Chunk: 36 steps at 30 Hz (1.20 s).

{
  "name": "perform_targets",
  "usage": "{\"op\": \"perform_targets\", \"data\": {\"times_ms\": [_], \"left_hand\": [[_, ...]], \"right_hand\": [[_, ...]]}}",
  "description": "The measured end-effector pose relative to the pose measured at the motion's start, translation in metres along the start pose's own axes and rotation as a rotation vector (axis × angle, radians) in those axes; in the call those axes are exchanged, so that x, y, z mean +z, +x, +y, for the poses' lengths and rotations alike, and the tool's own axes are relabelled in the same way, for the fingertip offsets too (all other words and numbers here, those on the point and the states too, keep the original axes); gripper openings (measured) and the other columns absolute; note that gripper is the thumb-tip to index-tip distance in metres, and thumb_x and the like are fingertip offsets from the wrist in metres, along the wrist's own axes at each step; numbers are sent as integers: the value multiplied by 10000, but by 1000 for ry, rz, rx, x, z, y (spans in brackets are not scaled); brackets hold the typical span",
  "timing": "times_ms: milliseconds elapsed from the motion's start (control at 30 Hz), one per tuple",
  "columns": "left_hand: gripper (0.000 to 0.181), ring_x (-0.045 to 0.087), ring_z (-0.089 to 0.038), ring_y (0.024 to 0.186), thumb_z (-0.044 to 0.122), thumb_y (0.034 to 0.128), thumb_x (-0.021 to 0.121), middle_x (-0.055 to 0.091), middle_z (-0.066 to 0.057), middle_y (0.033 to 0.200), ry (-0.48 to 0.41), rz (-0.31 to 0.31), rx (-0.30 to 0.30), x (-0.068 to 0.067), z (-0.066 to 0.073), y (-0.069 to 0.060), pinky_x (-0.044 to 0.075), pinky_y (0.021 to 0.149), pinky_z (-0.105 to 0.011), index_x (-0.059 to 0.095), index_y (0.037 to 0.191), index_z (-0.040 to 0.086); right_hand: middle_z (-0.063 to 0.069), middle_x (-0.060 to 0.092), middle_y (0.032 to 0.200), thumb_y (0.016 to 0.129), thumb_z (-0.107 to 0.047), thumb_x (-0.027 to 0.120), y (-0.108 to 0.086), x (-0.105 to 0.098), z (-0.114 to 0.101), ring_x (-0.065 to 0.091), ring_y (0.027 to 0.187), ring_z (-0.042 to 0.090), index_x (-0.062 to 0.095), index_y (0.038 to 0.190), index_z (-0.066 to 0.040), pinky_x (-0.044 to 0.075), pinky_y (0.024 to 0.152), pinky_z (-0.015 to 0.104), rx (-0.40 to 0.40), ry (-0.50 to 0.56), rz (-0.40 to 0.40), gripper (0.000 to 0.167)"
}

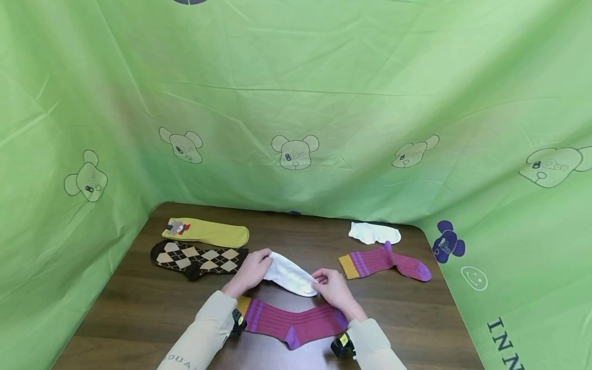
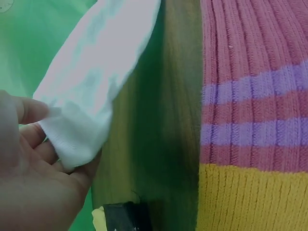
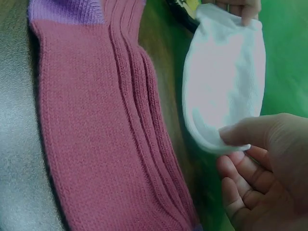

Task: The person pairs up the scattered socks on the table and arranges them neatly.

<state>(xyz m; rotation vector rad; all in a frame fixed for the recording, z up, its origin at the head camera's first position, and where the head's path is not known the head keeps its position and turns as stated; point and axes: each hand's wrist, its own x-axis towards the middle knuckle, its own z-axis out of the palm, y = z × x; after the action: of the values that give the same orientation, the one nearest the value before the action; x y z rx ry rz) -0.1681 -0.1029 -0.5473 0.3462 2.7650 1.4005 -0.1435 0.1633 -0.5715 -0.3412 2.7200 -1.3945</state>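
A white sock (image 1: 290, 275) is stretched between both hands above the table. My left hand (image 1: 253, 270) pinches its open end, the thumb on top and the fingers beneath, as the left wrist view shows. At the rounded toe end, my right hand (image 1: 332, 285) pinches the white sock (image 3: 224, 77) between thumb and fingers. Below the hands, nearer the table's front, lies a ribbed magenta sock (image 1: 296, 325) with a yellow cuff and purple stripes, heel and toe; the left forearm partly covers its cuff.
At the left lie a yellow sock (image 1: 213, 232) with an animal patch and a black-and-tan argyle sock (image 1: 203, 258). On the right are a short white sock (image 1: 374, 233) and another magenta sock (image 1: 384, 261). Green printed cloth (image 1: 296, 190) hangs behind the brown table (image 1: 134, 303).
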Motion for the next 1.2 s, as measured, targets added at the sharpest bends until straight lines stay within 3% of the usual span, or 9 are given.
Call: {"op": "perform_targets", "data": {"times_ms": [300, 533, 867, 1200], "left_hand": [[179, 510, -172, 711, 76, 984, 511, 508, 10, 700, -69, 80, -34, -7, -1, 0, 431, 685, -353, 670, 915, 118], [183, 504, -172, 710, 71, 977, 510, 512, 4, 707, -95, 95, -50, -10, -2, 0, 422, 691, -350, 653, 876, 120], [185, 498, -167, 681, 74, 1002, 505, 505, -2, 698, -117, 112, -76, -18, -9, -3, 421, 661, -341, 649, 892, 110], [188, 513, -179, 740, 66, 1020, 485, 554, -21, 799, -104, 138, -82, -27, -14, -8, 431, 689, -345, 634, 913, 108]], "right_hand": [[66, 700, 807, 819, -3, 714, 0, 0, 0, 660, 751, 136, 729, 886, -28, 541, 680, 254, 1, 51, -64, 73], [62, 672, 751, 794, 106, 652, 1, 1, -4, 596, 637, 129, 667, 820, -29, 476, 582, 220, -27, 148, -86, 138], [200, 649, 801, 798, 183, 555, -10, -13, -56, 609, 721, 194, 604, 831, 114, 486, 656, 194, -39, 243, -64, 91], [197, 636, 836, 852, 130, 583, -6, -9, -60, 616, 793, 247, 601, 893, 159, 493, 714, 187, -2, 353, -48, 53]]}}
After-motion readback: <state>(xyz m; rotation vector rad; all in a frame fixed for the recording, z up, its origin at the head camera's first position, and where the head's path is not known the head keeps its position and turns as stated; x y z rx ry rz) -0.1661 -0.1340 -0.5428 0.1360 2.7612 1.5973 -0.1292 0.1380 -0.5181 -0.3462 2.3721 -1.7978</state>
